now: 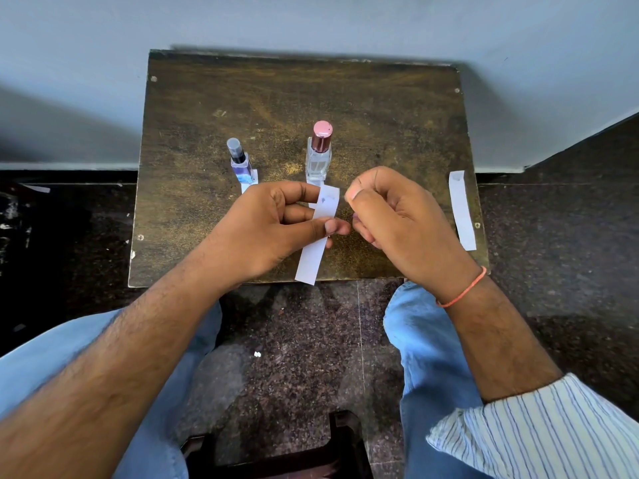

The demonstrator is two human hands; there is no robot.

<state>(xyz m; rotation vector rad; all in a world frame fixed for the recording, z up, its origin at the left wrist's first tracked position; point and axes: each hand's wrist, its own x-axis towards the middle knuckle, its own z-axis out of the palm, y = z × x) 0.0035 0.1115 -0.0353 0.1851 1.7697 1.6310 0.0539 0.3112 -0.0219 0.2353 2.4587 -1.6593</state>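
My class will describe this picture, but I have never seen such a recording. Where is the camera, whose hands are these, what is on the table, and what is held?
There is no machine here. A seated person wears one camera on the head, so the view looks down on their own two hands and knees. On the small wooden table stand a blue bottle and a pink-capped bottle. A spare strip of white paper lies near the table's right edge. The left hand pinches another strip between thumb and fingers. The right hand is curled just beside it, with nothing visible in it.
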